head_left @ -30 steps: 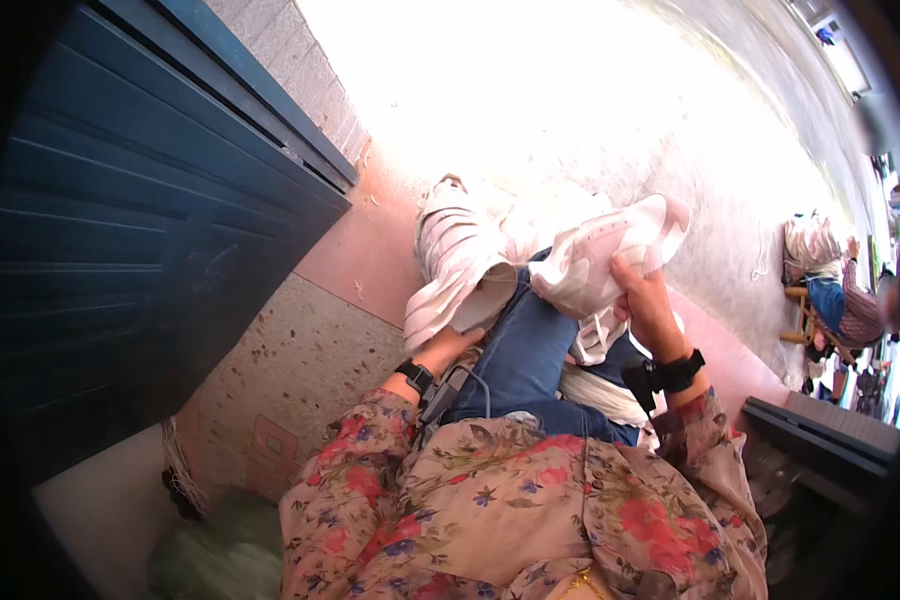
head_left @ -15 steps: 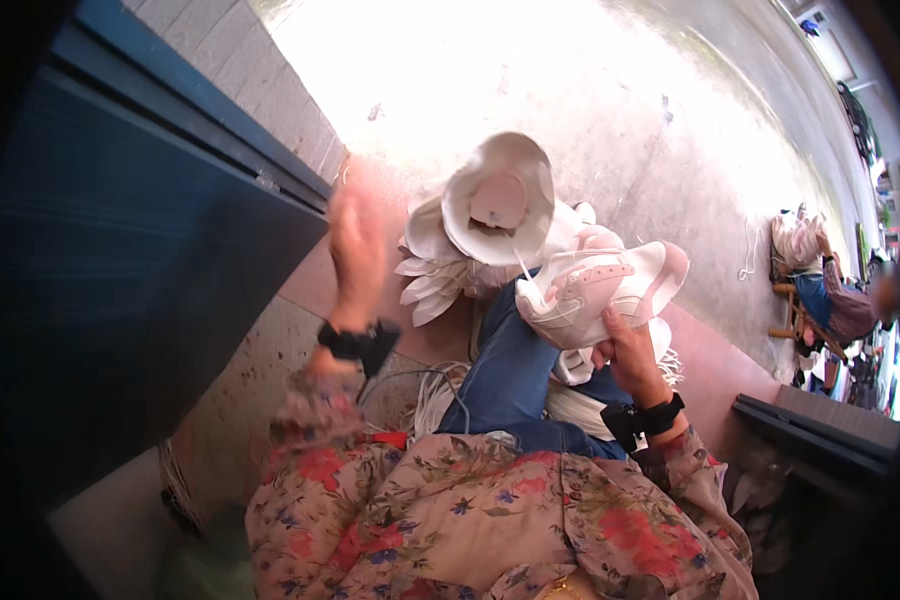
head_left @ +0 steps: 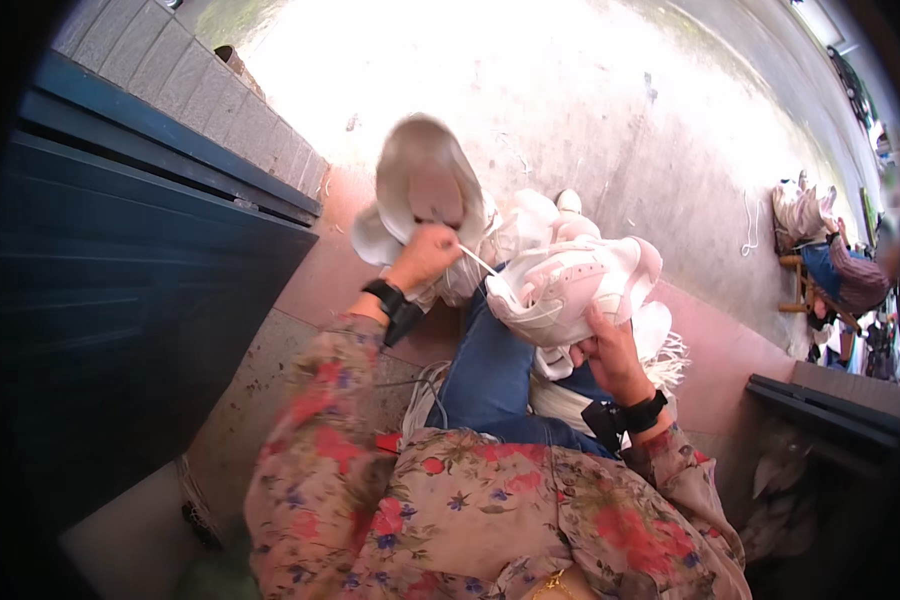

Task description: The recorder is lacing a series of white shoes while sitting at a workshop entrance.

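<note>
My right hand (head_left: 612, 352) is closed around a white and pink shoe upper (head_left: 560, 285), held above my knees with its eyelet side showing. My left hand (head_left: 428, 255) is pinched on a white shoelace (head_left: 477, 259), which runs taut to the heel end of that upper. Just beyond my left fingers, a second shoe upper (head_left: 400, 165) stands with its opening and pink inside visible, slightly blurred. More pale shoe uppers (head_left: 525, 222) are bunched between the two, partly hidden.
Bundles of white laces (head_left: 430, 400) hang by my legs. A dark blue door (head_left: 150, 270) stands at the left and a low dark panel (head_left: 820, 415) at the right. Far right, another person (head_left: 855, 275) sits by a wooden stool (head_left: 795, 285).
My left hand has swung in from beside the blue door and closed on the lace. The second upper has shifted left; my right hand still holds its upper, slightly lower and further left.
</note>
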A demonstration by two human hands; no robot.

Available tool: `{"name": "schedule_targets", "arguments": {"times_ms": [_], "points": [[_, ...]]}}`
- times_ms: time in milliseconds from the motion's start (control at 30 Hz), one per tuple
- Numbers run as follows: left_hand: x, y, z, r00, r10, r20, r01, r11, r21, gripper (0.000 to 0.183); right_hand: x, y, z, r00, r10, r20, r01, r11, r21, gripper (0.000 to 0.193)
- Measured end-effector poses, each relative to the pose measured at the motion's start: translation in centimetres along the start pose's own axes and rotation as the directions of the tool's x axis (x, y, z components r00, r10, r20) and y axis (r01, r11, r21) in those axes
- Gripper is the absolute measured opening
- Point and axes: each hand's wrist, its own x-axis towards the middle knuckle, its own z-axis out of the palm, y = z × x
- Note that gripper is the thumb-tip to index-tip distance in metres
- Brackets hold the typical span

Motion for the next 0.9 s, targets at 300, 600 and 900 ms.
{"name": "schedule_targets", "arguments": {"times_ms": [300,600,900], "points": [[-3.9,11.3,-5.0,0.968,-0.174,0.183,0.023,0.783,0.622,0.025,-0.4,0.6,-6.9,0.970,0.145,0.195,-0.172,0.977,0.129,0.031],[-7.1,17.3,2.6,0.946,-0.092,0.312,-0.031,0.929,0.368,0.020,-0.3,1.3,-11.9,0.940,0.200,0.278,-0.258,0.947,0.189,0.038],[-7.8,19.3,8.3,0.842,0.198,0.503,-0.425,0.817,0.390,0.043,0.6,0.4,-12.6,0.959,0.165,0.231,-0.211,0.959,0.190,0.032]]}}
